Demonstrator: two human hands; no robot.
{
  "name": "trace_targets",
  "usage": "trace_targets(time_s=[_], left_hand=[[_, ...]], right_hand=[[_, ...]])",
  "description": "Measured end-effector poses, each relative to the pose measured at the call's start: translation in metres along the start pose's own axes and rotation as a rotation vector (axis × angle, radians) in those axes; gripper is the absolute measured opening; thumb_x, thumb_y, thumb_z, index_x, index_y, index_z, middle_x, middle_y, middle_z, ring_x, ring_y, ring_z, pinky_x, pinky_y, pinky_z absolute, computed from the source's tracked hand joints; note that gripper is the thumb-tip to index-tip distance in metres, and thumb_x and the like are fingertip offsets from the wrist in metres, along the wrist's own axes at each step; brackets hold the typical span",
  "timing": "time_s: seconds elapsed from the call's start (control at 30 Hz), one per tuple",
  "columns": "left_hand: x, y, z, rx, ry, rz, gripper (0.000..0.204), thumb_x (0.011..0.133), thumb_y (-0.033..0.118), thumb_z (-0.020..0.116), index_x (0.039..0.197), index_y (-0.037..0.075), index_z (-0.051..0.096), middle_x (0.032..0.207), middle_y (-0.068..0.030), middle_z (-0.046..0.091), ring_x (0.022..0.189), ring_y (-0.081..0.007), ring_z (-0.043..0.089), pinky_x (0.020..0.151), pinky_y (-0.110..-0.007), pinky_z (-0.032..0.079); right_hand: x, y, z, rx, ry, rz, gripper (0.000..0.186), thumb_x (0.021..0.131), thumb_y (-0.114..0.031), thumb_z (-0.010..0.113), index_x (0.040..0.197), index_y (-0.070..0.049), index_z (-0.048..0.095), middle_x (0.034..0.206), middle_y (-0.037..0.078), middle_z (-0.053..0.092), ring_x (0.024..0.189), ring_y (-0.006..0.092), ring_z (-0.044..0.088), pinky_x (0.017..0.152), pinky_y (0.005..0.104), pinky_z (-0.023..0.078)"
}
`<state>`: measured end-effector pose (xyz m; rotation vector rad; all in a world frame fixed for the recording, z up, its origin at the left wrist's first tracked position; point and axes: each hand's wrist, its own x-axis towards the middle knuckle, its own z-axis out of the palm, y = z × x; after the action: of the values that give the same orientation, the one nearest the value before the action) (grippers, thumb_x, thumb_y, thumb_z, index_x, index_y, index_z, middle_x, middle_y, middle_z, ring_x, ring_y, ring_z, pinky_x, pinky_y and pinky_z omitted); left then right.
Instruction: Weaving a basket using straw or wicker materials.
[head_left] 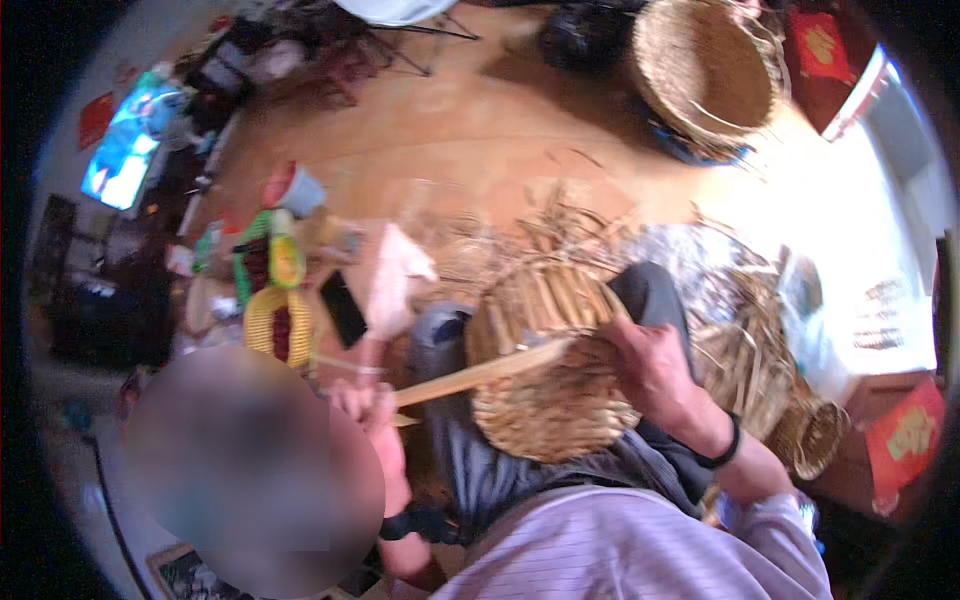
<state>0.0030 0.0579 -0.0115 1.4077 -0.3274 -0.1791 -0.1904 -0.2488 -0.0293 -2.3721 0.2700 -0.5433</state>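
A woven straw basket sits tilted across my lap, with upright tan stalks along its upper part. My right hand is closed on the basket's right side, where a pale flat strip runs in. Off to the left, my left hand has its fingers closed on the other end of that strip, which stretches between the two hands. Detail around both hands is smeared by motion. Loose dried fibres lie beside my right leg.
Around me are a yellow basket, a phone, a bucket, a large basket, a small basket and red-decorated cabinets. A lit screen stands upper left. A blurred round patch hides the lower left.
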Motion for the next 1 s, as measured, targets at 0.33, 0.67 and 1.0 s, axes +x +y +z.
trace_targets(time_s=[0.33,0.67,1.0], left_hand=[[0.017,0.025,0.013,0.458,-0.151,-0.065,0.016,0.1,0.003,0.069,0.114,0.005,0.061,0.083,0.0063,0.044,0.076,-0.0042,0.042,0.072,-0.021,0.037],[0.004,0.035,0.119,1.141,-0.548,0.416,0.031,0.09,0.026,0.08,0.114,0.009,0.07,0.103,-0.012,0.065,0.101,-0.0363,0.063,0.092,-0.049,0.051],[0.007,0.008,0.135,1.125,-0.532,0.43,0.029,0.092,0.026,0.079,0.096,0.007,0.059,0.091,-0.0142,0.062,0.084,-0.0394,0.064,0.074,-0.049,0.05]], right_hand=[[0.003,-0.017,-0.024,0.26,-0.029,0.24,0.014,0.105,-0.017,0.065,0.104,-0.003,0.067,0.09,0.02,0.072,0.075,0.0418,0.071,0.064,0.047,0.055],[-0.013,-0.011,-0.005,0.275,0.183,0.355,0.016,0.095,-0.01,0.076,0.103,-0.005,0.063,0.083,0.021,0.069,0.076,0.0424,0.07,0.062,0.0437,0.054],[-0.036,-0.015,0.002,0.025,0.17,0.101,0.032,0.085,-0.007,0.077,0.112,-0.007,0.059,0.092,0.012,0.061,0.078,0.0364,0.068,0.064,0.0463,0.054]])
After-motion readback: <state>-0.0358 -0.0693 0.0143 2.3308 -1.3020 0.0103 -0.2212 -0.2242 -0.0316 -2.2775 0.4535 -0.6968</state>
